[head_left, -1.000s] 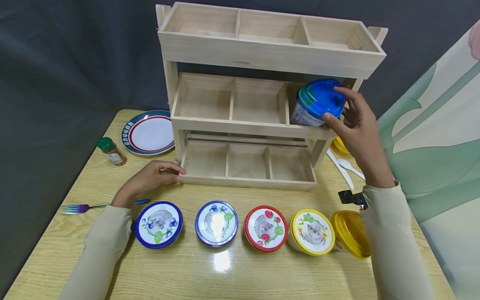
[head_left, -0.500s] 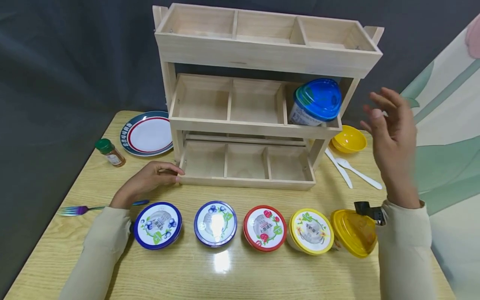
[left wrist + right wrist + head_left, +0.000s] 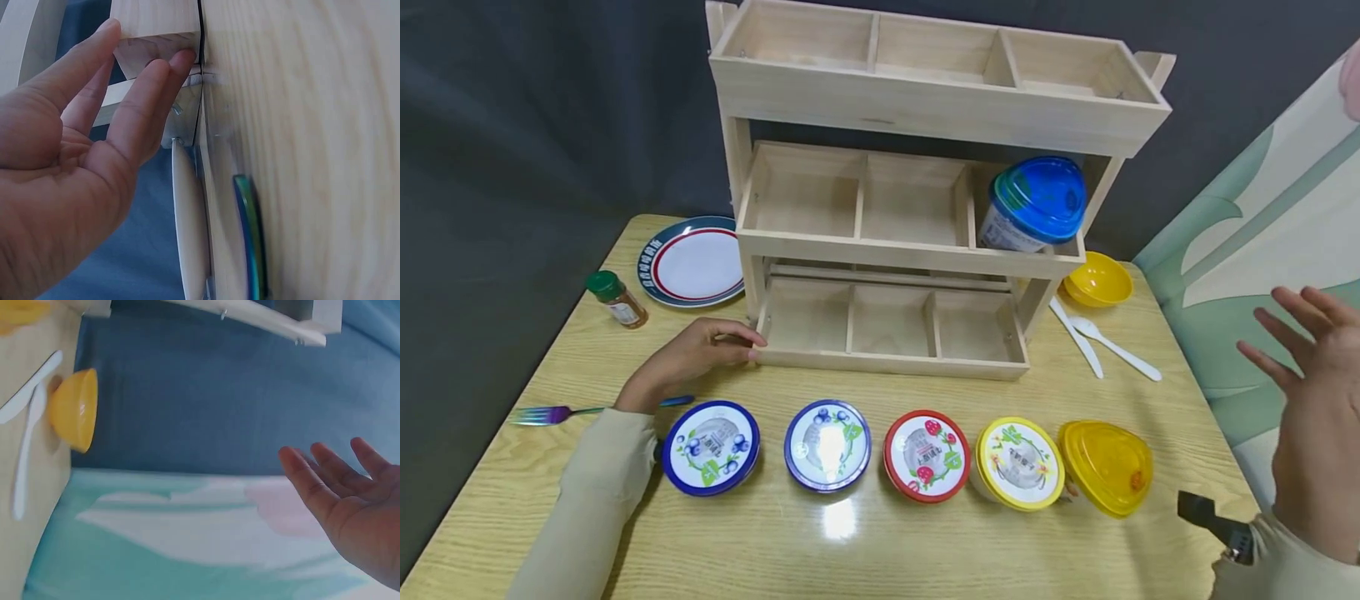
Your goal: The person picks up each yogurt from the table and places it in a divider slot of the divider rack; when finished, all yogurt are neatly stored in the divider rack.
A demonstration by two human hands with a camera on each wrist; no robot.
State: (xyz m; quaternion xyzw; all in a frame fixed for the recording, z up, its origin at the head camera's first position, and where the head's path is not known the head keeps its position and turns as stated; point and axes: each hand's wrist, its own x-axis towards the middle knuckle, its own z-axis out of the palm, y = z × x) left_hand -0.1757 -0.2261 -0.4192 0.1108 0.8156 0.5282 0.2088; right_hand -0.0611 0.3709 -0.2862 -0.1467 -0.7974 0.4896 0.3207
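My left hand is at the front left corner of the bottom tier of a wooden shelf rack. In the left wrist view its thumb and fingers pinch that wooden end. My right hand is raised off to the right, fingers spread, holding nothing. A tub with a blue lid leans in the right compartment of the middle tier. Before the rack stand a tub with a blue-rimmed lid, another blue-rimmed tub, a red-rimmed tub and a yellow-rimmed tub.
A tub with a yellow lid tilts at the row's right end. Right of the rack are a yellow bowl, a white knife and a white spoon. At left are a plate, a spice jar and a fork.
My right hand has let go of the blue-lidded tub and moved away to the right and down. The tub stays in the middle tier. My left hand has stayed put.
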